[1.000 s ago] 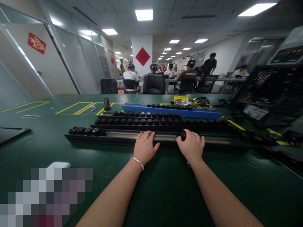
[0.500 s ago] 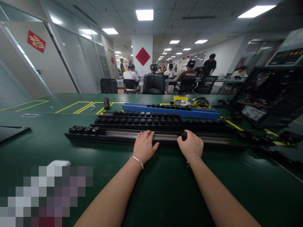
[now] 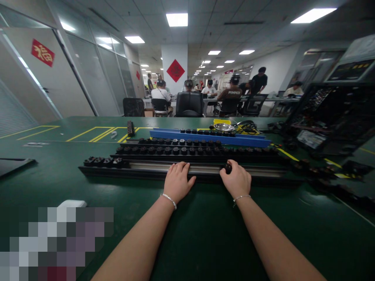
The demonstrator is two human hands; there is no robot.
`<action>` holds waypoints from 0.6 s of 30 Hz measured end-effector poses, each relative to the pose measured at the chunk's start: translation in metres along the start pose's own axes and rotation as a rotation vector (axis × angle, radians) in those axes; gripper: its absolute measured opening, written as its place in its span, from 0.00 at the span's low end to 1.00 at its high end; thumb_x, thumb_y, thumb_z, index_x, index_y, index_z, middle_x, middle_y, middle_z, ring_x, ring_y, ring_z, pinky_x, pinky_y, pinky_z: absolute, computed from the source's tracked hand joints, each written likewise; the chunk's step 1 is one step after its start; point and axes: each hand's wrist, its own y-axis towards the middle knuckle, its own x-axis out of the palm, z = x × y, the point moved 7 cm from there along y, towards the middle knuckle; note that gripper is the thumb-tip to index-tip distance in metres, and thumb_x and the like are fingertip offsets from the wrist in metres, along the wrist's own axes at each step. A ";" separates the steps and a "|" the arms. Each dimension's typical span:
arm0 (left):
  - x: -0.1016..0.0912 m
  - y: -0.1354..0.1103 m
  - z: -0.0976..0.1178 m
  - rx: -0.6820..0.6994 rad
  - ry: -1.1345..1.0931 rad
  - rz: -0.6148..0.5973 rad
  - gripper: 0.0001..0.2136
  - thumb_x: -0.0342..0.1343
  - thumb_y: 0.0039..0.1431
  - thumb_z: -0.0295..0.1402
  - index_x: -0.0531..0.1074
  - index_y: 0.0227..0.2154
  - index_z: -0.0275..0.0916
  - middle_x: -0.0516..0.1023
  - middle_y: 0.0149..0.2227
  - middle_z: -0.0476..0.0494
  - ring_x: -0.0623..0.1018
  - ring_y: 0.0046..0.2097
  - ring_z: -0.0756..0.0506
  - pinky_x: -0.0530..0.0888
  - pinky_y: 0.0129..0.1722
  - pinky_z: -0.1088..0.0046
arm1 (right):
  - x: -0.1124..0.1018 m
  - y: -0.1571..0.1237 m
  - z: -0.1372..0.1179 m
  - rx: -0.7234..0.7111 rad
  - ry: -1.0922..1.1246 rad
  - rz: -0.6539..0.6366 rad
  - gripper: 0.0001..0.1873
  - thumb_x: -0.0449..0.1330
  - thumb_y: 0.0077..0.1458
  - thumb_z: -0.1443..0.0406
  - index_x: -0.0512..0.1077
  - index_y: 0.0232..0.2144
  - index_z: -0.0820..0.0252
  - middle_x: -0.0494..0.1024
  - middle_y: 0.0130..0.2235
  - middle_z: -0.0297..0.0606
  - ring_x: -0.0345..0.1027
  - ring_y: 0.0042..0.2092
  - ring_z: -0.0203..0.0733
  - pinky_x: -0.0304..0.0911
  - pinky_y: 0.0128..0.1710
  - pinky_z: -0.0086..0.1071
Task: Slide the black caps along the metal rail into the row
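A long black rail (image 3: 99, 171) with a silvery channel (image 3: 146, 166) lies across the green table in front of me. Several black round parts (image 3: 102, 160) sit in a row at its left end. My left hand (image 3: 178, 180) rests over the middle of the rail, fingers stretched across the channel and thumb apart at the near side. Farther right, my right hand (image 3: 236, 178) pinches one small black round part (image 3: 227, 168) at the channel. My fingers partly cover that part, so its exact seating cannot be seen.
Behind the rail are more black rails (image 3: 193, 151) with round parts and a blue rail (image 3: 254, 141). A metal bowl (image 3: 224, 127) stands farther back. To the right are an open computer case (image 3: 336, 117) and dark loose parts (image 3: 318, 169). People sit at distant tables.
The view has shifted slightly. Both hands stay in nearly the same places on the rail, and the right still pinches the black round part.
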 end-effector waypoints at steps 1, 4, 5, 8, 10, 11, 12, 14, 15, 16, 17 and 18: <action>0.000 0.000 0.000 0.000 -0.001 0.002 0.22 0.49 0.58 0.43 0.65 0.52 0.39 0.70 0.52 0.40 0.67 0.54 0.41 0.60 0.58 0.59 | 0.000 0.000 0.000 0.001 0.008 -0.002 0.24 0.49 0.50 0.60 0.66 0.49 0.61 0.74 0.44 0.45 0.65 0.47 0.47 0.54 0.47 0.40; 0.000 0.000 0.000 -0.001 -0.007 0.004 0.22 0.49 0.57 0.43 0.65 0.52 0.40 0.70 0.52 0.40 0.68 0.54 0.41 0.60 0.58 0.59 | -0.001 0.001 0.002 0.003 0.032 -0.013 0.24 0.49 0.50 0.62 0.66 0.50 0.61 0.74 0.44 0.45 0.64 0.48 0.48 0.54 0.48 0.40; 0.000 0.000 -0.001 -0.001 -0.008 0.003 0.22 0.49 0.57 0.43 0.65 0.52 0.40 0.70 0.52 0.40 0.68 0.54 0.41 0.60 0.58 0.59 | -0.001 0.001 0.003 0.001 0.036 -0.014 0.24 0.49 0.50 0.62 0.66 0.49 0.60 0.74 0.44 0.45 0.64 0.48 0.48 0.53 0.48 0.41; 0.001 0.000 -0.001 0.000 -0.011 0.003 0.22 0.48 0.58 0.44 0.65 0.52 0.39 0.70 0.52 0.40 0.67 0.55 0.40 0.60 0.58 0.58 | -0.001 0.001 0.003 -0.020 0.039 0.004 0.23 0.49 0.50 0.61 0.67 0.48 0.61 0.74 0.44 0.45 0.64 0.48 0.48 0.53 0.49 0.42; 0.001 0.000 -0.001 -0.001 -0.012 0.002 0.22 0.48 0.58 0.44 0.65 0.53 0.40 0.70 0.52 0.40 0.67 0.54 0.40 0.61 0.58 0.58 | -0.002 0.000 0.003 -0.045 0.039 0.036 0.22 0.49 0.50 0.61 0.67 0.47 0.61 0.74 0.44 0.45 0.63 0.49 0.48 0.50 0.51 0.43; 0.001 0.000 -0.001 -0.001 -0.012 0.002 0.22 0.48 0.58 0.44 0.65 0.53 0.40 0.70 0.52 0.40 0.67 0.54 0.40 0.61 0.58 0.58 | -0.002 0.000 0.002 -0.055 0.038 0.054 0.22 0.49 0.49 0.61 0.68 0.46 0.61 0.74 0.44 0.45 0.62 0.49 0.48 0.49 0.52 0.44; 0.001 0.000 -0.001 -0.001 -0.011 0.002 0.22 0.48 0.58 0.44 0.65 0.53 0.40 0.70 0.52 0.40 0.67 0.54 0.40 0.61 0.57 0.58 | -0.002 0.000 0.002 -0.061 0.037 0.070 0.21 0.49 0.49 0.61 0.68 0.45 0.61 0.74 0.45 0.45 0.62 0.50 0.48 0.47 0.54 0.44; 0.001 0.000 -0.001 -0.002 -0.009 0.004 0.22 0.48 0.58 0.44 0.65 0.53 0.40 0.70 0.52 0.40 0.67 0.55 0.40 0.61 0.57 0.58 | -0.002 -0.001 0.002 -0.062 0.033 0.087 0.21 0.49 0.49 0.61 0.68 0.45 0.61 0.74 0.45 0.44 0.62 0.50 0.48 0.45 0.55 0.45; 0.001 0.000 -0.001 -0.003 -0.008 0.006 0.22 0.48 0.58 0.44 0.65 0.53 0.40 0.70 0.52 0.40 0.67 0.55 0.40 0.61 0.57 0.58 | -0.002 -0.001 0.003 -0.059 0.031 0.089 0.21 0.49 0.49 0.61 0.68 0.45 0.61 0.74 0.45 0.44 0.62 0.50 0.47 0.44 0.56 0.46; 0.001 0.000 -0.001 -0.004 -0.008 0.007 0.22 0.49 0.58 0.44 0.65 0.53 0.40 0.70 0.52 0.40 0.67 0.55 0.40 0.61 0.57 0.58 | -0.001 -0.001 0.003 -0.057 0.030 0.088 0.21 0.49 0.48 0.61 0.68 0.45 0.60 0.74 0.45 0.44 0.62 0.50 0.47 0.44 0.56 0.46; 0.001 -0.001 -0.001 -0.004 -0.008 0.006 0.22 0.49 0.57 0.44 0.65 0.52 0.40 0.70 0.52 0.40 0.67 0.55 0.40 0.61 0.57 0.58 | -0.001 0.000 0.004 -0.054 0.029 0.086 0.21 0.49 0.48 0.61 0.68 0.45 0.60 0.74 0.44 0.44 0.62 0.50 0.47 0.44 0.56 0.46; 0.001 -0.001 -0.001 -0.004 -0.007 0.004 0.22 0.49 0.57 0.44 0.65 0.52 0.39 0.70 0.52 0.40 0.67 0.54 0.40 0.61 0.57 0.58 | -0.001 0.000 0.004 -0.050 0.027 0.086 0.21 0.49 0.48 0.61 0.68 0.45 0.60 0.74 0.44 0.44 0.62 0.49 0.47 0.43 0.56 0.45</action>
